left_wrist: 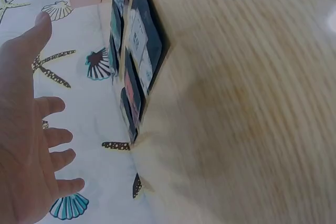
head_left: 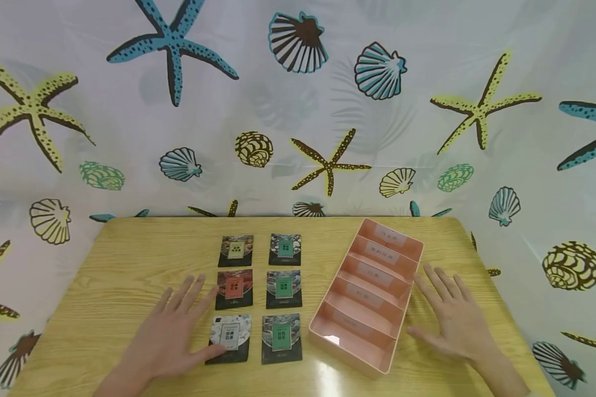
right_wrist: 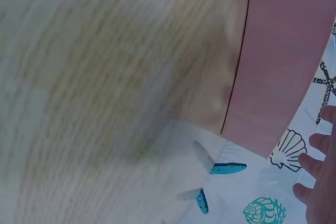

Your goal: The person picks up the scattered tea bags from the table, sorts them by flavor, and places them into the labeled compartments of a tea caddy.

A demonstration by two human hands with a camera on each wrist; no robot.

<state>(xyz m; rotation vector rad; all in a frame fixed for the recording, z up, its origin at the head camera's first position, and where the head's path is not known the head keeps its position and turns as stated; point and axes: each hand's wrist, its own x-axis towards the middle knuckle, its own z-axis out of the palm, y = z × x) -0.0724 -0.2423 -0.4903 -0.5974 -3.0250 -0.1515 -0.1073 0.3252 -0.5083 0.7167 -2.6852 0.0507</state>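
Note:
My left hand (head_left: 171, 331) is held over the table with its fingers spread, just left of the flat dark packets. Its thumb overlaps the white-patterned packet (head_left: 234, 325) in the head view, and its fingertips come near the red-labelled packet (head_left: 234, 288). In the left wrist view that hand (left_wrist: 26, 114) holds nothing. Spread out likewise, my right hand (head_left: 454, 320) is beside the right wall of a pink divided box (head_left: 350, 353). The box stands at a slant, with a paper label in each of its several compartments.
A second column holds green-labelled packets, at the front (head_left: 281, 337), in the middle (head_left: 283, 288) and at the back (head_left: 285, 250). A yellow-labelled packet (head_left: 235, 251) lies at the back left. Behind the wooden table (head_left: 129, 259) hangs a shell-and-starfish cloth (head_left: 218, 121).

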